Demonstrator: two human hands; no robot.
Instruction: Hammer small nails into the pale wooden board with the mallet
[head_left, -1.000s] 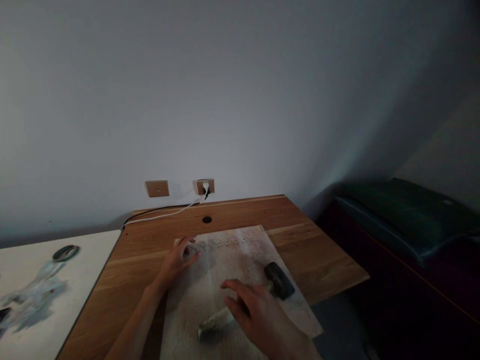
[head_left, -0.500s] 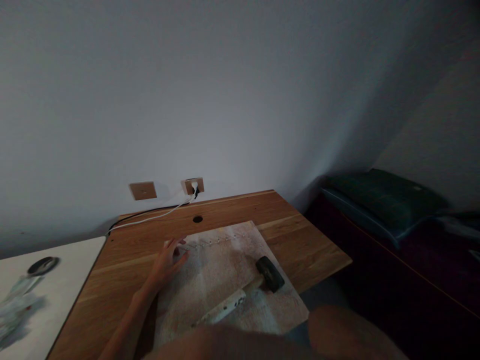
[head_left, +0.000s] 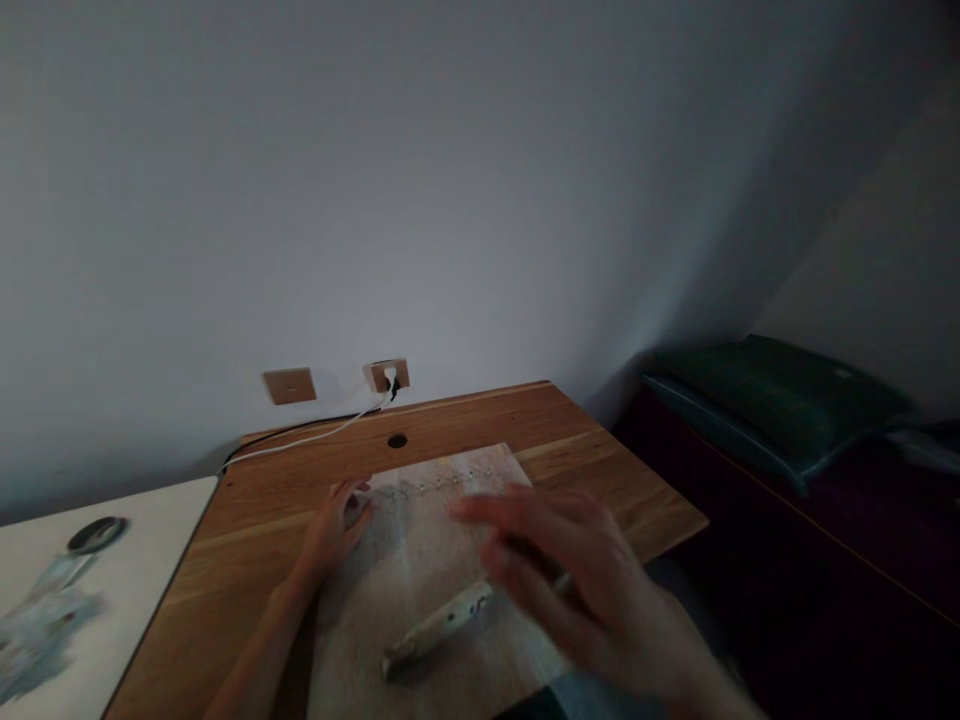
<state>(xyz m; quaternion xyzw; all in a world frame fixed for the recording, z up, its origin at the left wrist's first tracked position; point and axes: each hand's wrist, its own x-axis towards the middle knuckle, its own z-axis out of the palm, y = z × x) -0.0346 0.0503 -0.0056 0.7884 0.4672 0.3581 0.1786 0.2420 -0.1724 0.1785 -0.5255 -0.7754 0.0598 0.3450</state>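
My left hand rests at the far left corner of a pale, worn board, thumb and fingers curled. What lies between its fingertips is too small to make out. A row of nails runs along the board's far edge, to the right of that hand. My right hand, blurred, hovers over the board's right side, index finger and thumb apart. A pale stick-like piece shows in the gap; I cannot tell whether it is gripped. Left of it lies a white, speckled handle-like tool. A black mallet head shows at the bottom edge.
The board lies on a wooden desk against the wall. A white table at the left bears a black ring-shaped item and plastic bags. Cables run to a socket. Folded green bedding lies at the right.
My right hand has come into clear view over the right side of the board. The mallet head has moved from mid-board to the bottom edge. My left hand has barely moved.
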